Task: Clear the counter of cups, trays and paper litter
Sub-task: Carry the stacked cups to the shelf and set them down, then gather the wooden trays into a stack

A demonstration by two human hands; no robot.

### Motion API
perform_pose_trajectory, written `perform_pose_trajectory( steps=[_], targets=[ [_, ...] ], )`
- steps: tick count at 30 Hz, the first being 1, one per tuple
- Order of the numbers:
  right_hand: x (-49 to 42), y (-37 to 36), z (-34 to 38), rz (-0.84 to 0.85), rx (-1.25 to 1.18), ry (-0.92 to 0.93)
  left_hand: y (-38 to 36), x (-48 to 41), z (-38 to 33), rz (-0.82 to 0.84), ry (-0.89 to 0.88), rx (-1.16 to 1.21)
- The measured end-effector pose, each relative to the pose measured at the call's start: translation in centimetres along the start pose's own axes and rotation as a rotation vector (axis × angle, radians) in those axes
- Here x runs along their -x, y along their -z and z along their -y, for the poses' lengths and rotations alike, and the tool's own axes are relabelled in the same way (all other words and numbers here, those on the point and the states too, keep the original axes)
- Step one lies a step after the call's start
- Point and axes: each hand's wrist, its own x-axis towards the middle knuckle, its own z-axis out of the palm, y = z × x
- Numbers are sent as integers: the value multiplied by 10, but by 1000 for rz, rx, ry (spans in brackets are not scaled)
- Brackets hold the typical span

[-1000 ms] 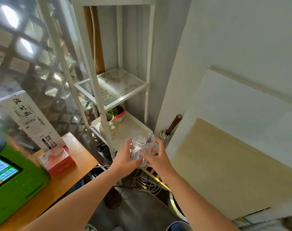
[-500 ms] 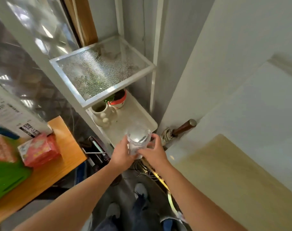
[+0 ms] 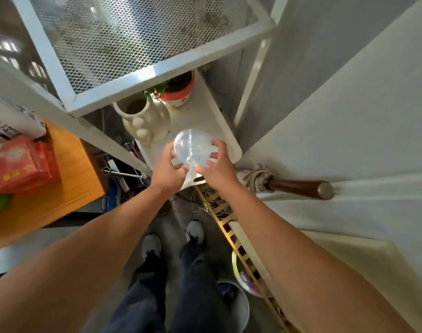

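Observation:
A clear plastic cup [image 3: 192, 146] is held upright between both hands, seen from above so its round mouth faces me. My left hand [image 3: 167, 168] grips its left side and my right hand [image 3: 217, 168] grips its right side. The cup hangs over the front edge of the lower white shelf [image 3: 202, 117] of a white metal rack. The cup looks empty.
A cream vase [image 3: 142, 121] and a red potted plant [image 3: 177, 91] stand on that shelf. A mesh shelf [image 3: 133, 37] is above it. A wooden counter [image 3: 68, 174] at left holds a red packet [image 3: 22, 163]. A wooden-handled mop [image 3: 287, 185] leans right; a bucket [image 3: 238, 306] sits by my feet.
My view has tilted downward and closer to the rack. Both hands have carried the cup forward over the lower shelf, still gripping it on both sides.

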Motion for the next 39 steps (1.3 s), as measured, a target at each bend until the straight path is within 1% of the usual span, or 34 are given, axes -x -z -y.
perform_pose_trajectory(
  steps=[6,10,14,20,24,27,30,33,36,39],
  targets=[
    [-31,-8,-8,-20,16,34,-7,-26,13,-51,4,18],
    [-37,-14,-13,-9,19,46,-7,-28,16,-49,3,37],
    [-35,-14,-13,-17,22,12,-2,-24,12,-59,6,10],
    [-8,-8,-9,26,129,-112,20,4,-6,-13,113,-178],
    [30,-11,13,31,233,-148,51,38,-16,37,53,-249],
    [71,-26,34,77,322,-96,84,71,-17,89,-70,-366],
    [112,-58,49,80,480,4,126,110,-8,91,-105,-475],
    [154,-109,59,113,627,125,176,159,26,52,-139,-570],
    [201,-179,62,188,804,267,235,217,79,-1,-113,-628],
    [245,-253,59,281,962,378,286,273,139,-87,-18,-662]
  ],
)
